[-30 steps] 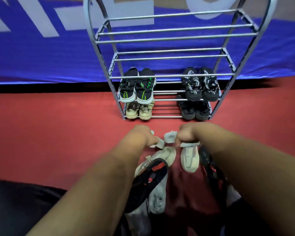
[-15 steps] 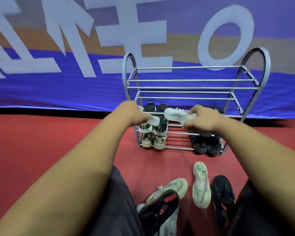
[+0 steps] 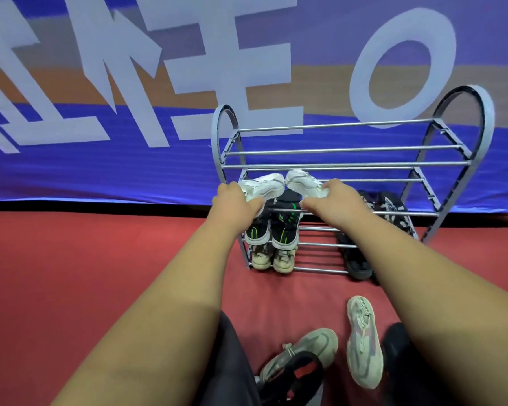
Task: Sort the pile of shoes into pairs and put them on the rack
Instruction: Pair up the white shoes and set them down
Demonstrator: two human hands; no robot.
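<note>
At the rack's point(image 3: 329, 148) second tier, the left hand point(image 3: 235, 200) and right hand point(image 3: 335, 200), fingers curled, each grip one white sneaker point(image 3: 263, 186) of a pair. A second ago both sneakers were down at the floor pile point(image 3: 364, 344); the pair now awaits release.

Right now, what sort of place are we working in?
Probably an indoor hall or event space, not a home: red floor covering, a long blue banner with huge white lettering, and a metal shoe rack standing before it.
</note>
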